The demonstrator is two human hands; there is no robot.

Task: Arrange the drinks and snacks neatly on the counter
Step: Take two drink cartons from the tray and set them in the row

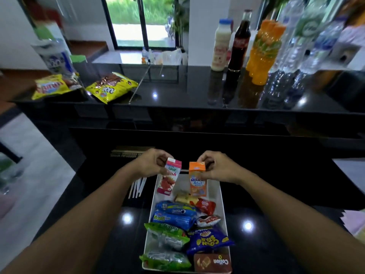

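Note:
My left hand (153,162) grips the top of a red and white juice carton (169,177), and my right hand (217,168) grips the top of an orange drink carton (197,181). Both cartons hang upright over the far end of a white tray (222,202) on the lower black counter. The tray holds several snack packs: blue biscuit rolls (174,214), green packs (166,236), a dark blue corn snack bag (209,241) and a brown box (212,263). On the upper counter (177,91) stand a white bottle (221,45), a cola bottle (240,41), orange bottles (263,52) and water bottles (296,36).
Yellow snack bags (111,87) (50,87) and a tall white and blue pack (54,56) lie at the upper counter's left end. White straws (137,186) lie left of the tray. A window is beyond the counter.

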